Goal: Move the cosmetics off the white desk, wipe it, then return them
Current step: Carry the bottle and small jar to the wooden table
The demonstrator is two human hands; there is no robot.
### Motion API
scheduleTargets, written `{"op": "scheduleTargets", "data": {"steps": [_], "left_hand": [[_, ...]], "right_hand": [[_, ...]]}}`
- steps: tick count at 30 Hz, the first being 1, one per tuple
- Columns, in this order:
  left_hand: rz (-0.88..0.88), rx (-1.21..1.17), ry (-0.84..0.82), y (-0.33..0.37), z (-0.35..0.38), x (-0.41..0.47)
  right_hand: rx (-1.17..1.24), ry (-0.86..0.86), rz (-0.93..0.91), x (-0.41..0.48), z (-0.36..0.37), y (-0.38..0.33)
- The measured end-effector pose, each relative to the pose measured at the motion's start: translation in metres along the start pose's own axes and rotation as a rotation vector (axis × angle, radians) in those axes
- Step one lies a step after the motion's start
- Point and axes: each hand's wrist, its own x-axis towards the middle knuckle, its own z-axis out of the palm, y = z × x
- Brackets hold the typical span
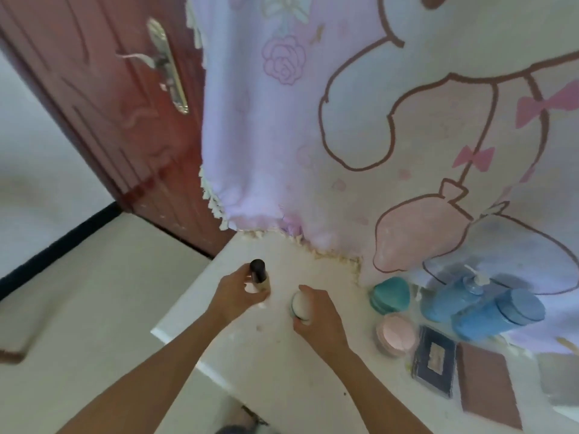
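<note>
My left hand (pixel 235 291) grips a beige bottle with a black cap (pixel 258 275), standing upright on the white desk (pixel 269 355) near its left corner. My right hand (pixel 316 313) curls round a small white round container (pixel 300 305) just to the right of the bottle. Further right on the desk lie a teal heart-shaped case (pixel 390 295), a pink round compact (pixel 397 332), a dark blue palette (pixel 435 360), a brown palette (pixel 488 382) and two blue bottles (pixel 482 305) lying on their sides.
A pink and lilac cartoon-print cloth (pixel 344 136) hangs behind the desk, its fringe touching the back of the desktop. A reddish-brown door (pixel 125 104) with a metal handle stands at the left. Pale floor lies beyond the desk's left edge.
</note>
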Motion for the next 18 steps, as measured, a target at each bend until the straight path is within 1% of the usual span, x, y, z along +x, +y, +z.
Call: {"op": "scheduleTargets", "data": {"steps": [2,6,12,16,18], "left_hand": [[-0.047,-0.008,0.115,-0.015,-0.034,-0.024],[-0.144,-0.088,0.336,-0.042,-0.09,-0.087],[-0.239,-0.22,0.607,-0.093,-0.161,-0.18],[-0.261,-0.212,0.741,-0.134,-0.206,-0.242],[-0.263,-0.23,0.775,-0.158,-0.23,-0.279]], "right_hand": [[0.039,-0.063,-0.077,0.011,0.012,-0.026],[-0.01,-0.187,-0.288,0.015,0.046,-0.086],[-0.043,-0.331,-0.53,-0.012,0.102,-0.176],[-0.115,-0.352,-0.629,-0.046,0.146,-0.228],[-0.162,-0.36,-0.682,-0.07,0.168,-0.255]]}}
